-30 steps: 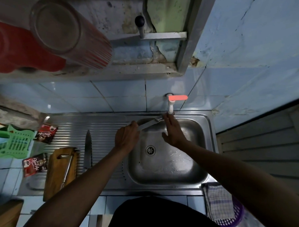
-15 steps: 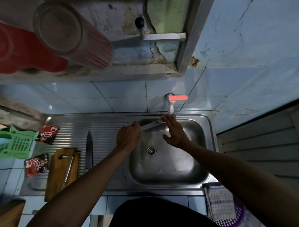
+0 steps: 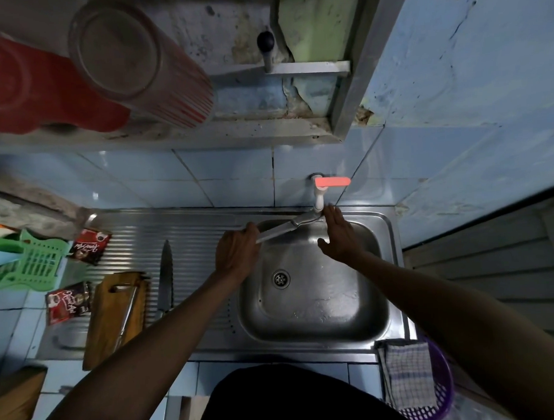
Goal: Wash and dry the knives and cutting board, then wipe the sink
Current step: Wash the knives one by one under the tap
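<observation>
My left hand (image 3: 236, 254) grips the handle of a knife (image 3: 286, 229) whose blade points right, up to the white tap (image 3: 319, 199) over the steel sink (image 3: 315, 328). My right hand (image 3: 340, 235) is held flat with straight fingers beside the blade tip, just below the tap. A second long knife (image 3: 166, 275) lies on the ribbed drainboard. Left of it rests the wooden cutting board (image 3: 110, 315) with a thin knife (image 3: 127, 311) lying on top.
The tap has an orange-red lever (image 3: 333, 182). A checked cloth (image 3: 406, 372) hangs in a purple basket (image 3: 442, 390) at the sink's right front corner. Two sachets (image 3: 90, 246) and a green rack (image 3: 27, 262) sit at the left. Cups stand on the shelf above.
My right hand has shifted from the middle of the blade toward the tip under the tap, fingers straightening. The left hand keeps the knife in nearly the same place.
</observation>
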